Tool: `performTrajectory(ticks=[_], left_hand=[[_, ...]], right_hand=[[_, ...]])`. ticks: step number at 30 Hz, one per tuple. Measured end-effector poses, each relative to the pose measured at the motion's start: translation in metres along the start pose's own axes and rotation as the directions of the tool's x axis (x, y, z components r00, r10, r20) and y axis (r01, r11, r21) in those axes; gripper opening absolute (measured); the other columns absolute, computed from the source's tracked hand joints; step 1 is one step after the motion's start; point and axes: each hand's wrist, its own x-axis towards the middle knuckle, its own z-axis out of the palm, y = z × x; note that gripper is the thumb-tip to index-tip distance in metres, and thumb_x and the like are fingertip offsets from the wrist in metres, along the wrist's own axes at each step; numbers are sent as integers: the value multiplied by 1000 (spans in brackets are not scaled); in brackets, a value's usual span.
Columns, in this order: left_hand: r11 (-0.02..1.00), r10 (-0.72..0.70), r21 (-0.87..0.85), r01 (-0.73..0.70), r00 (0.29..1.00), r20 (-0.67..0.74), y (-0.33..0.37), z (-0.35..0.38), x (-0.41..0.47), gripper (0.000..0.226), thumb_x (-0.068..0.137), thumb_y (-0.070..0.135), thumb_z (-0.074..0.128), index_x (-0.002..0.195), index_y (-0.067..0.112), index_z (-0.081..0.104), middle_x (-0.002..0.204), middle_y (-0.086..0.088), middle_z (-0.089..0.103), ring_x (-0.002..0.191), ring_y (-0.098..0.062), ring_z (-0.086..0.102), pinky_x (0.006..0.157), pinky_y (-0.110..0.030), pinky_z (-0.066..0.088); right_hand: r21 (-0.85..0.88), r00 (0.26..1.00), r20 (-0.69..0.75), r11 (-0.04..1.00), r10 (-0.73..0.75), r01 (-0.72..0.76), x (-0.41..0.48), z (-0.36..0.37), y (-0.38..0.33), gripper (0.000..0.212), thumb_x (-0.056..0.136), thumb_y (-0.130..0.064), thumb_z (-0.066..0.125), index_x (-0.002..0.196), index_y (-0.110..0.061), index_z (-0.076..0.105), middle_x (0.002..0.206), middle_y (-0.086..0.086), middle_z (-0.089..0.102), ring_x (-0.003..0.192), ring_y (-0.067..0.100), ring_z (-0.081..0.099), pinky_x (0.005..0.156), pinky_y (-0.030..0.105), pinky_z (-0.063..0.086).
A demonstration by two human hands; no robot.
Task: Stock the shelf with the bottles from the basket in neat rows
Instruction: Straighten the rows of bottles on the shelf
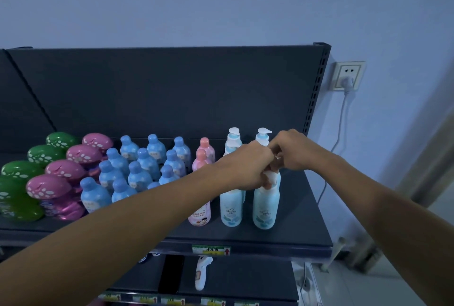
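Observation:
On the dark shelf (290, 237) stand rows of bottles: green (19, 205) and pink mushroom-capped ones (51, 190) at the left, several blue bottles (94, 195) in the middle, pink bottles (200, 214), then pale blue pump bottles (231, 207) at the right. My left hand (248, 168) and my right hand (292, 149) meet over the front right pump bottle (265, 207). Both have curled fingers around its white pump head, which they mostly hide. The basket is out of view.
The shelf's dark back panel rises behind the rows. To the right of the pump bottles the shelf surface is bare. A lower shelf holds a white handheld device (202, 272). A wall socket (347, 75) with a plugged cable is on the right wall.

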Motion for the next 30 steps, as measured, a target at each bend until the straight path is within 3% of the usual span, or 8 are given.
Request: performTrajectory(ticks=[5,9,15,23,27,30], left_hand=[[999,-30,-18,30,999,12,2,4,1,28,82,24,78,110,20,76,96,-2,72,89,-20,68,76,-40,58],[998,-37,-42,37,999,13,2,8,2,30,82,21,78,111,22,75,96,-1,72,91,-19,67,74,-33,55],[997,-59,-51,60,998,20,1,10,4,30,82,21,79,112,22,74,101,-5,72,96,-21,66,83,-40,56],[993,-52,-103,53,999,7,-1,12,2,34,82,25,80,115,24,73,104,-3,71,97,-19,64,80,-32,53],[995,-30,-100,30,1000,-4,-1,10,-1,38,82,26,80,119,21,71,105,-1,71,98,-19,64,83,-34,53],[999,1,-52,-2,1000,-21,0,8,-4,37,81,26,82,115,18,69,105,-3,73,99,-21,65,82,-39,54]], right_hand=[[64,999,10,997,35,-36,4,0,4,49,76,-10,82,51,-40,53,58,-14,47,57,5,44,52,17,32],[88,998,4,994,60,-60,8,1,6,18,76,-18,86,82,-32,76,70,-18,56,69,4,56,56,15,35],[105,995,-12,989,101,-99,12,6,10,23,77,-15,83,92,-31,78,89,-12,69,85,9,66,68,22,50],[107,993,-13,987,121,-119,13,6,10,24,72,-18,86,89,-32,77,87,-14,70,83,8,66,68,23,53],[92,992,1,988,124,-123,14,6,9,26,74,-19,86,93,-34,76,92,-14,68,86,8,66,63,18,48],[64,993,-9,991,119,-118,14,7,7,29,75,-19,85,98,-32,75,98,-12,68,92,11,66,70,22,50]])
